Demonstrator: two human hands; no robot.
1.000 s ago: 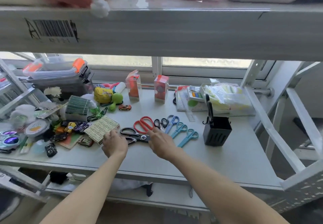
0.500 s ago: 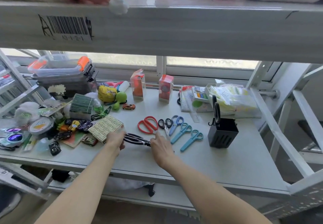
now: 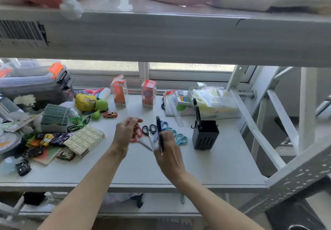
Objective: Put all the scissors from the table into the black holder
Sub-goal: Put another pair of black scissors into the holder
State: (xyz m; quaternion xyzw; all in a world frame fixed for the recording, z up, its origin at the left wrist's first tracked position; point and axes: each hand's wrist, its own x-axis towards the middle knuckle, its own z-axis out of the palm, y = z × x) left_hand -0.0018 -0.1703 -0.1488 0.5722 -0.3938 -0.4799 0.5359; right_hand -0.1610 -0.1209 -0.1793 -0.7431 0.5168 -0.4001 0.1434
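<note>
My right hand (image 3: 169,155) is closed around the black-handled scissors (image 3: 160,133), held up above the table (image 3: 215,159). Their long axis runs nearly upright, one dark end rising past my knuckles and tilting slightly away; my fingers cover the middle, so I cannot tell whether handles or blades point up. My left hand (image 3: 125,133) floats beside it, fingers loosely curled and apart, gripping nothing.

Behind my hands, the other scissors lie flat in a row. The red scissors (image 3: 138,136) are mostly hidden by my left hand. The small black scissors (image 3: 148,130) have their loops away from me and their blades toward me. The blue scissors (image 3: 163,124) are partly blocked by the raised pair, and two teal scissors (image 3: 180,138) peek out to the right of my knuckles. The black holder (image 3: 205,136) stands upright to their right, well apart from my hand, with dark handles already sticking out of its top.
</note>
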